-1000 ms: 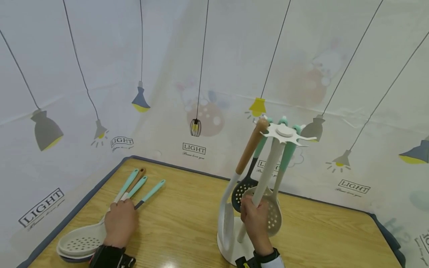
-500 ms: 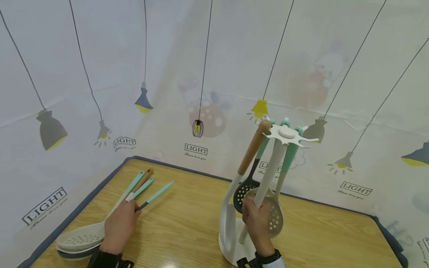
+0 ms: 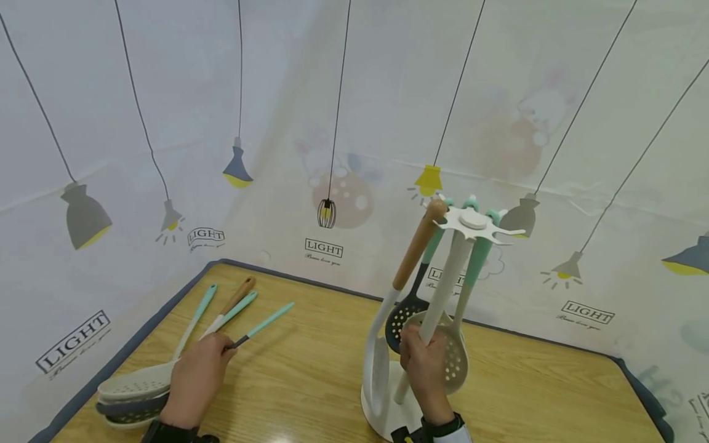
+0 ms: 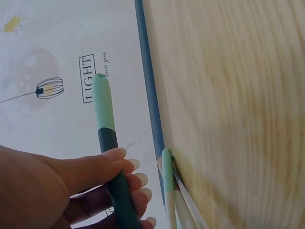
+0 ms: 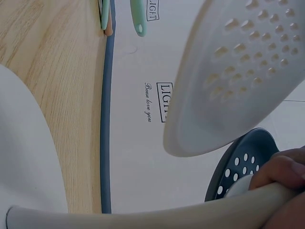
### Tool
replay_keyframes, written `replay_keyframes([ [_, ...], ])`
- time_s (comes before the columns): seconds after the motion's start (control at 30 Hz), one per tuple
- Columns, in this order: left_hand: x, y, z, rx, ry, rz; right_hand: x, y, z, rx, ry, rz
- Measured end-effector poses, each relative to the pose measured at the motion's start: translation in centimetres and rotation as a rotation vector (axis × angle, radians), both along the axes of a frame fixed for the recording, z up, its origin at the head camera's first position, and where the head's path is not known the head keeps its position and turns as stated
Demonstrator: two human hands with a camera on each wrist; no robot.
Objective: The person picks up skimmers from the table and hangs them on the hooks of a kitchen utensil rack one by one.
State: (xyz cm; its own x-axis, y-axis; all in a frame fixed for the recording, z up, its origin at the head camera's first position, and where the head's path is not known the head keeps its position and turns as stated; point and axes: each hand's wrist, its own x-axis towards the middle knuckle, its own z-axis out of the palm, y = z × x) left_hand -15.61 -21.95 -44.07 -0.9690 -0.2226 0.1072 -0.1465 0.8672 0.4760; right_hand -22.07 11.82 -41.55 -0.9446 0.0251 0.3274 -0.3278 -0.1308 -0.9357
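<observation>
Dark-shafted utensil: one, with a mint handle (image 4: 104,102); held in the left hand (image 3: 199,375), on the left side of the counter (image 3: 316,375).
Long axis: slanted in the head view, the mint end pointing away and to the right, on the side of the stand (image 3: 472,220).
Nearer hand: the left, in contact; the right hand (image 3: 425,366) is well apart, at the stand.
Lie to the fingers: dark shaft passes between thumb and curled fingers (image 4: 141,179); mint handle projects free past them, hanging-hole end outermost.
Left fingers: pinched on the shaft.
Right fingers: wrapped round the stand's white post (image 3: 446,280), below the hooks.
Stand to utensil: to its right, a stretch of counter between.
Hung on stand: ladle with wooden handle (image 3: 416,249); dark skimmer (image 3: 407,317); beige slotted spoon (image 3: 455,363) with mint handle.
Loose group, by left hand: two mint handles, one wooden handle (image 3: 235,300) between them; pale slotted head (image 3: 138,383) above a dark head (image 3: 133,406). Whether the dark head belongs to the held shaft: cannot tell, the hand covers the join.
</observation>
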Motion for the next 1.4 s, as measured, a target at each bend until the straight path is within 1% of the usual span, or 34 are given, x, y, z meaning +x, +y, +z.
replay_keyframes([
  [0.1,0.1,0.2,0.2,0.0,-0.001,-0.008,0.0,0.0,-0.1,0.007,0.005,0.0],
  [0.23,0.3,0.6,0.3,-0.028,0.026,-0.016,0.0,0.0,-0.1,0.008,0.008,0.003],
  [0.37,0.6,0.8,0.2,-0.076,0.08,-0.029,-0.1,0.0,-0.1,0.001,0.021,0.01],
  [0.53,1.2,0.9,0.0,-0.133,0.146,-0.064,-0.1,0.0,-0.1,0.004,0.02,0.008],
  [0.67,1.4,1.0,0.2,-0.135,0.12,-0.084,-0.2,0.0,-0.2,0.007,0.016,0.002],
  [0.77,1.5,1.1,0.6,-0.109,0.071,-0.093,-0.1,0.0,-0.2,0.006,0.021,0.001],
  [0.9,1.7,1.2,1.1,-0.081,0.036,-0.108,0.0,0.0,-0.1,-0.002,0.047,0.008],
  [1.0,1.9,1.4,1.4,-0.061,0.025,-0.125,-0.1,-0.1,-0.1,-0.009,0.063,0.011],
  [1.1,2.0,1.5,1.6,-0.046,0.022,-0.137,0.0,-0.1,-0.1,-0.003,0.061,0.008],
  [1.23,2.2,1.6,1.9,-0.023,0.008,-0.137,0.0,-0.1,-0.1,0.009,0.056,0.003],
  [1.4,2.5,1.8,2.6,0.016,-0.008,-0.133,0.0,-0.1,-0.1,0.008,0.061,0.008],
])
